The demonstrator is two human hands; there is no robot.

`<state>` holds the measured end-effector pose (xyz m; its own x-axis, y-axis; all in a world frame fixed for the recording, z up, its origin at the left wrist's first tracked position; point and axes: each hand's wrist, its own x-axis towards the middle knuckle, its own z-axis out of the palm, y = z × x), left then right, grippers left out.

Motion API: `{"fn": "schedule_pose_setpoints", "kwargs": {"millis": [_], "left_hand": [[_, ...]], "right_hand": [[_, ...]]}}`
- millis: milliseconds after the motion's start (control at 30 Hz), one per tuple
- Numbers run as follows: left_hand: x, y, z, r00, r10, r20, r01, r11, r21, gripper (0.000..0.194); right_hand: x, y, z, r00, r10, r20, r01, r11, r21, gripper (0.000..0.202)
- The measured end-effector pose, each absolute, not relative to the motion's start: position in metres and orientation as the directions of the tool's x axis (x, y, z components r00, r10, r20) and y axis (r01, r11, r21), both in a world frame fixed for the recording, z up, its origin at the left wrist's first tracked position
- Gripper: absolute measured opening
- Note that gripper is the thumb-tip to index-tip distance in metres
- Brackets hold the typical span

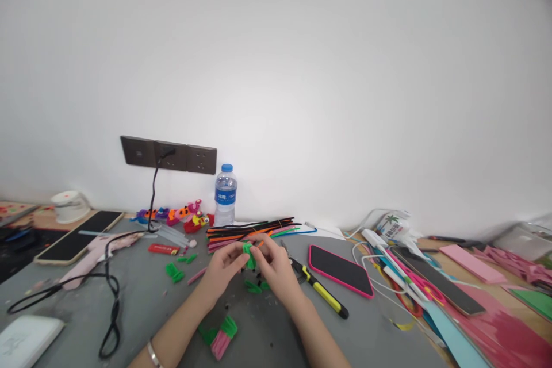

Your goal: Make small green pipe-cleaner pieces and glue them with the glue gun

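Between the fingertips of both hands is a green bent pipe cleaner piece [249, 255]. My left hand [224, 267] pinches it from the left, and my right hand [272, 261] pinches it from the right. Just below the hands lie more green pipe cleaner pieces [253, 286], partly hidden. A pink and green pipe cleaner bundle [223, 338] rests nearer to me, by my left forearm. Further left sits another green curled piece [174, 272]. Behind the hands is a pile of pipe cleaners [245, 234] in black, orange, pink and other colours.
Yellow-handled pliers [325, 293] and a pink-cased phone [340, 270] lie to the right. A water bottle [226, 195] stands by the wall. On the left are a glue gun [92, 256], its black cable [112, 299] and another phone [81, 236]. Scissors [425, 287] and coloured sheets [495, 322] crowd the far right.
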<state>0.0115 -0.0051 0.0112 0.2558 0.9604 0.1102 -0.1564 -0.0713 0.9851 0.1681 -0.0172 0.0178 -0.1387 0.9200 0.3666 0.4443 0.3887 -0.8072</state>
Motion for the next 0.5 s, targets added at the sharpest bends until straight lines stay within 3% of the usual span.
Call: {"fn": "schedule_pose_setpoints", "kwargs": {"millis": [267,400,500], "left_hand": [[0.014,0.003,-0.004,0.234,0.964,0.129,-0.205,-0.081,0.975,0.028],[0.016,0.006,-0.006,0.191,0.972,0.137,-0.224,-0.093,0.970,0.030],[0.020,0.007,-0.006,0.193,0.969,0.156,-0.223,-0.111,0.969,0.029]], "right_hand": [[0.178,-0.014,0.018,0.049,0.910,0.413,0.367,0.368,-0.854,0.043],[0.179,-0.019,0.023,0.163,0.813,0.559,0.493,0.423,-0.760,0.037],[0.170,-0.030,0.030,0.090,0.731,0.677,0.551,0.529,-0.645,0.044]]}}
